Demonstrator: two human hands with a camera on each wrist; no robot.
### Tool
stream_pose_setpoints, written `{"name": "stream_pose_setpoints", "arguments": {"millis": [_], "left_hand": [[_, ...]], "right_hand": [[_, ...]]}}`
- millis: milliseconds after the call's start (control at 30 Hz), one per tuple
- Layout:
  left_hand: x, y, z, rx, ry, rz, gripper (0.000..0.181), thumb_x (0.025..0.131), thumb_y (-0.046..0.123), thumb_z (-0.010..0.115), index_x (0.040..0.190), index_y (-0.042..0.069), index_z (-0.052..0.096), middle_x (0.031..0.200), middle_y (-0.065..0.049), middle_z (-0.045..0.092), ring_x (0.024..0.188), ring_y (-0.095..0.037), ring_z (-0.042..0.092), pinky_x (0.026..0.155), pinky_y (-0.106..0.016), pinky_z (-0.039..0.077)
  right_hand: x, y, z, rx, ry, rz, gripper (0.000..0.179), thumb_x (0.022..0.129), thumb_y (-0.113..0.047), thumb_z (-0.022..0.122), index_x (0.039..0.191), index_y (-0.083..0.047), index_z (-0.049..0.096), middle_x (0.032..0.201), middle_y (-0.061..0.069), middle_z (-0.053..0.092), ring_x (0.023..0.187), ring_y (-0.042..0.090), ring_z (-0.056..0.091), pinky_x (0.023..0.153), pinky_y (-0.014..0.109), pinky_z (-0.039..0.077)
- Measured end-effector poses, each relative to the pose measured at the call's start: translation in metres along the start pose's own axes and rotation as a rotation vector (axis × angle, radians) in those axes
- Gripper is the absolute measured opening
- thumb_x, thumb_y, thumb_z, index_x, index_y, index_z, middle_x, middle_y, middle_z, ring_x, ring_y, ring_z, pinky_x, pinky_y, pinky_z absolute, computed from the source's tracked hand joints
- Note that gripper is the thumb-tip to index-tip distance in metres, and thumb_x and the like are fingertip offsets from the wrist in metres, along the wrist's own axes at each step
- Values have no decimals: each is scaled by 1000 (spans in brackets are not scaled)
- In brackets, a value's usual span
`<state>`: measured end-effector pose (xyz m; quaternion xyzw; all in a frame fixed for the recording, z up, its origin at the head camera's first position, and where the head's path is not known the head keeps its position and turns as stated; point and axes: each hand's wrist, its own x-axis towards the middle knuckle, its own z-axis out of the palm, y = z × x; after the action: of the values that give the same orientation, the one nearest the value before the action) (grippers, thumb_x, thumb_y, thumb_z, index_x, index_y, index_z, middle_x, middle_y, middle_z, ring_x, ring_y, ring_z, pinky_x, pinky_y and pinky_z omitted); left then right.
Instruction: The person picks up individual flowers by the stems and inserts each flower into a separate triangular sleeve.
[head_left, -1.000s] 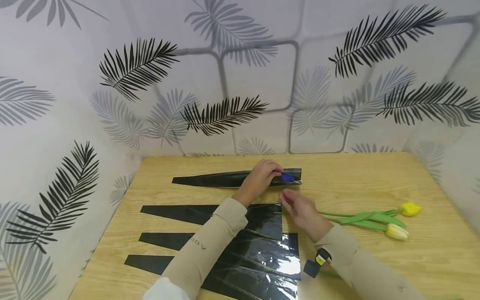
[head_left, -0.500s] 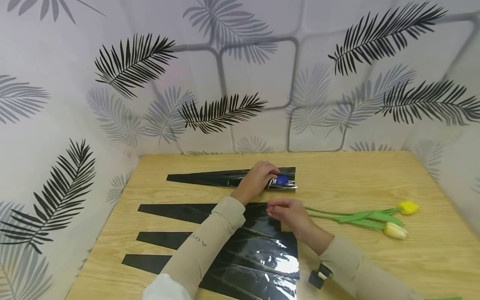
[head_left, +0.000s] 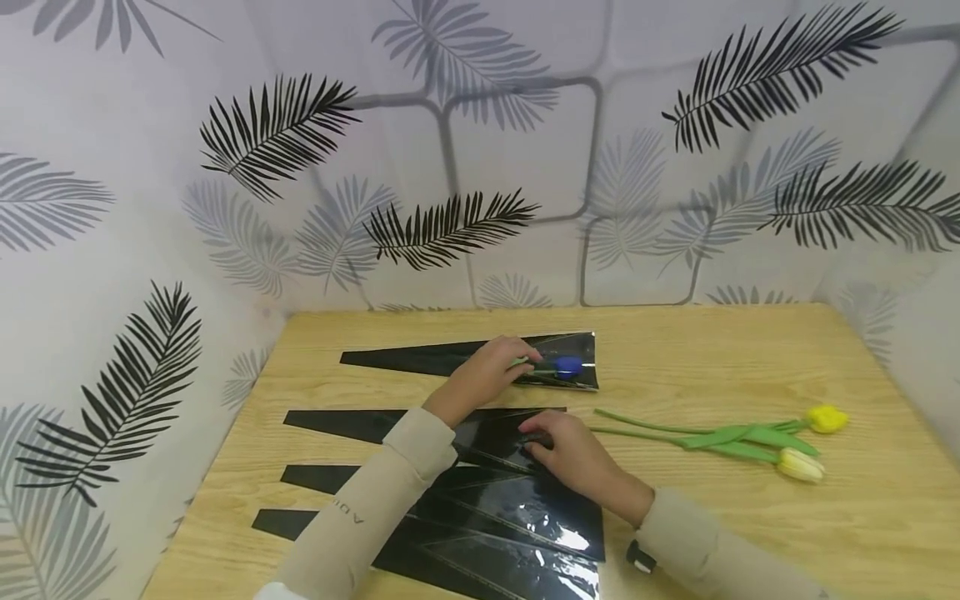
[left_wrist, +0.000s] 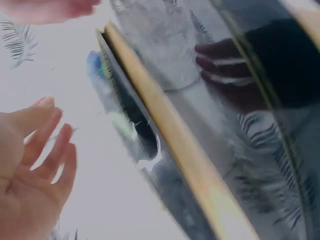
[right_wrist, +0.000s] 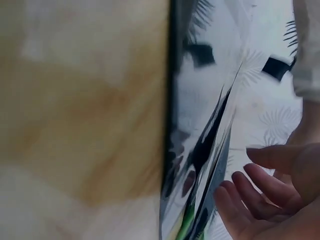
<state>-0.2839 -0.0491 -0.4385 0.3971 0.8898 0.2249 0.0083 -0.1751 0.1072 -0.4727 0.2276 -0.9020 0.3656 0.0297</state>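
Observation:
A blue tulip [head_left: 567,367] lies within the farthest black flower sleeve [head_left: 397,359], its head near the sleeve's wide right end. My left hand [head_left: 489,371] hovers at that sleeve's middle, just left of the bloom. In the left wrist view the fingers [left_wrist: 56,155] are loosely bent and apart from the sleeve. Over the wide end of the second black sleeve [head_left: 337,423] is my right hand [head_left: 573,454]. The right wrist view shows its fingers [right_wrist: 260,190] relaxed and parted, nothing between thumb and fingertips. Both palms hold nothing visible.
Two more glossy black sleeves, a third [head_left: 318,475] and a fourth [head_left: 285,522], lie overlapping nearer the front. Right of my right hand lie a yellow tulip [head_left: 825,419] and a pale yellow tulip [head_left: 799,465], stems leftward. A patterned wall [head_left: 480,167] stands behind the wooden table [head_left: 720,350].
My left hand has drawn back leftward from the farthest sleeve's wide end, exposing more of the blue tulip. My right hand has moved left and slightly down, over the second sleeve.

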Motion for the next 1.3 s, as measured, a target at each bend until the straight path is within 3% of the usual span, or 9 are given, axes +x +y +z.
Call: {"name": "stream_pose_setpoints", "arguments": {"millis": [100, 233, 400, 533, 767, 1000, 1167, 1300], "left_hand": [[-23, 3, -9, 32, -109, -7, 27, 93, 16, 58, 119, 8, 62, 118, -2, 60, 111, -18, 53, 97, -31, 41], [-49, 7, -9, 107, -237, 18, 33, 93, 24, 58, 122, 10, 61, 122, -1, 58, 113, -18, 50, 98, -32, 39], [-70, 16, 1, 194, -305, 30, 42, 90, 32, 61, 127, 14, 57, 129, -1, 53, 116, -19, 48, 97, -31, 41], [-77, 19, 9, 270, -289, 32, 47, 90, 35, 60, 132, 15, 53, 132, -1, 51, 117, -20, 48, 95, -32, 43], [-83, 12, 24, 396, -213, 71, 50, 91, 40, 56, 133, 14, 52, 136, -3, 48, 116, -21, 49, 93, -33, 45], [-82, 8, 30, 360, -107, 117, 46, 89, 37, 58, 127, 12, 58, 129, -3, 54, 105, -19, 53, 86, -30, 48], [-81, 11, 29, 266, -89, 54, 43, 85, 32, 64, 123, 13, 62, 122, -2, 60, 93, -17, 55, 76, -28, 49], [-81, 14, 30, 255, -75, 19, 39, 82, 30, 66, 119, 16, 65, 104, 0, 65, 77, -13, 52, 61, -22, 45]], "right_hand": [[0, 1, 1, -83, -51, -32, 27, 82, -8, 72, 107, -1, 66, 108, 10, 63, 101, 24, 59, 84, 37, 50], [1, 4, 2, -171, -94, -85, 34, 82, -8, 72, 113, 2, 62, 115, 15, 60, 110, 30, 54, 91, 40, 46], [1, 5, 0, -244, -114, -137, 40, 82, -7, 72, 118, 6, 58, 118, 18, 57, 111, 32, 52, 92, 40, 45], [1, 6, -1, -278, -135, -144, 43, 82, -8, 71, 120, 8, 57, 120, 21, 55, 112, 34, 51, 92, 41, 45], [2, 10, 0, -324, -162, -153, 46, 83, -9, 71, 121, 10, 55, 125, 24, 52, 114, 36, 49, 93, 42, 44], [6, 15, -1, -313, -159, -142, 43, 83, -10, 72, 117, 12, 57, 123, 25, 52, 113, 38, 49, 93, 44, 44], [7, 16, 0, -329, -111, -187, 34, 80, -9, 74, 108, 7, 63, 115, 21, 57, 105, 34, 53, 89, 41, 46], [7, 15, 2, -339, -73, -210, 22, 77, -6, 76, 97, 2, 69, 104, 15, 61, 95, 30, 57, 83, 38, 50]]}}
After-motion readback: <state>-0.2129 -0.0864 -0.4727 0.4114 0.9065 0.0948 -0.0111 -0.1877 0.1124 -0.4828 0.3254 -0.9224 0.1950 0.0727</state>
